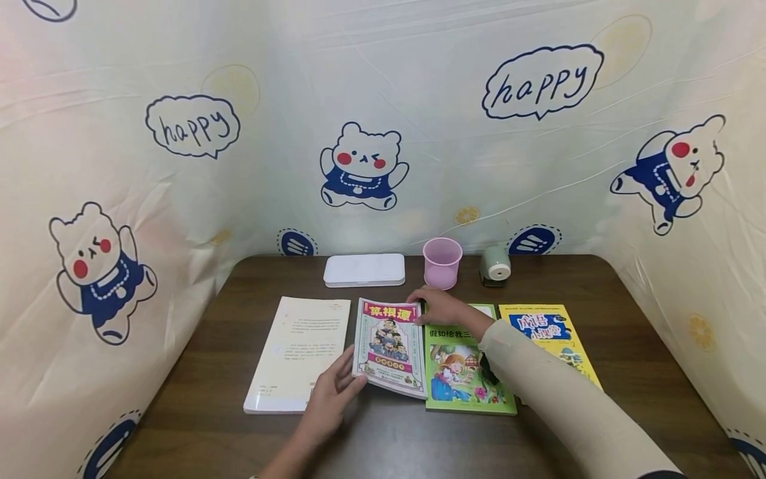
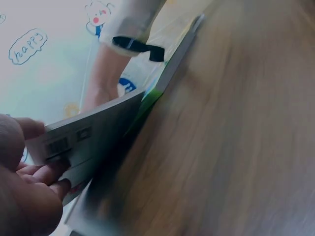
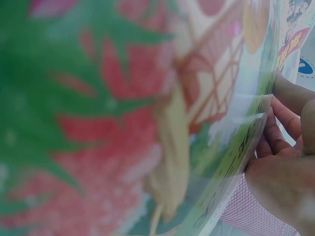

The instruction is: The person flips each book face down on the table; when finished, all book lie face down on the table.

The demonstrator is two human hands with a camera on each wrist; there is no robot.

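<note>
A comic-style book with a pink title band (image 1: 389, 346) lies tilted between a pale book and a green book. My left hand (image 1: 332, 392) pinches its lower left edge, thumb on top and fingers beneath. In the left wrist view the book's back cover (image 2: 106, 132), with a barcode, shows raised off the table on that side. My right hand (image 1: 441, 307) holds the upper right corner, reaching over the green book (image 1: 469, 376). That green cover fills much of the right wrist view, with the right hand's fingers (image 3: 280, 125) curled at the right edge.
The pale book (image 1: 299, 352) lies left, and a yellow book (image 1: 541, 322) lies right, partly under the right sleeve (image 1: 556, 392). Along the back stand a white case (image 1: 365, 270), a pink cup (image 1: 442, 264) and a green sharpener-like device (image 1: 495, 266). A printed curtain (image 1: 419, 80) surrounds the table.
</note>
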